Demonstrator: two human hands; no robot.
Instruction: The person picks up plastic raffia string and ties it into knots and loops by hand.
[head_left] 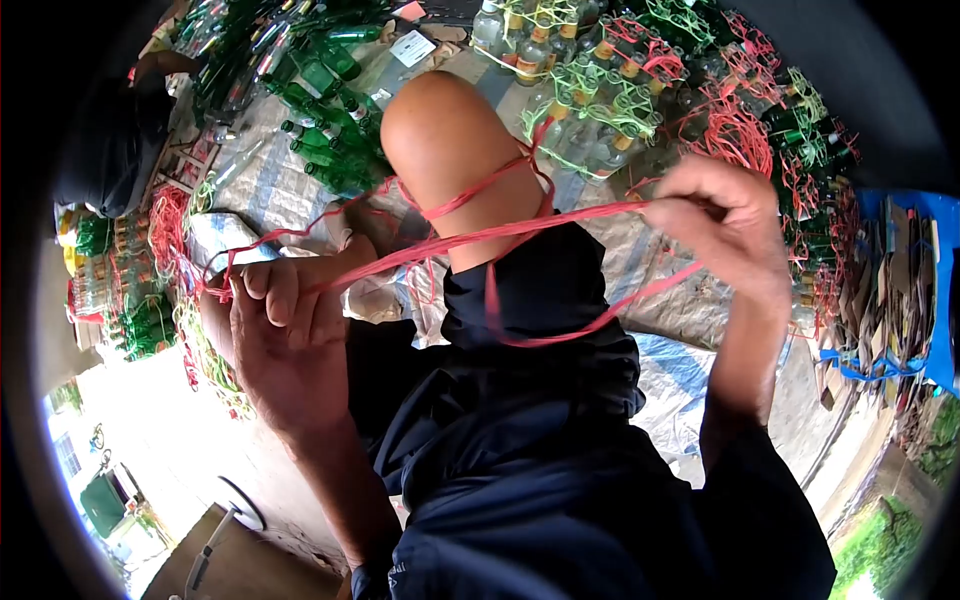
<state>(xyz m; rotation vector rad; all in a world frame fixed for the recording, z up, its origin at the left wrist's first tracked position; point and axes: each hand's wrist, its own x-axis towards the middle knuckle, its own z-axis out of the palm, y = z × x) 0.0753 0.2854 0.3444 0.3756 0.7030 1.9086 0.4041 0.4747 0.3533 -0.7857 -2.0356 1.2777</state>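
Observation:
Red plastic twine (440,243) stretches between my two hands in several strands, in front of my bent knee (450,140). My left hand (280,310) has its fingers curled over the strands on the left side. At the right, my right hand (725,215) pinches the other end between thumb and fingers. A loose loop of the twine hangs below the taut strands, across my dark clothing (540,290). More strands cross over the knee. Exactly how the ends sit inside each fist is hidden.
Loose green bottles (335,140) lie beyond my knee on a worn woven sheet (250,180). Clear bottles (590,130) bound with green and red twine stand at the back right. Flattened cardboard (880,290) is stacked far right. Another person's dark clothing (110,140) shows at upper left.

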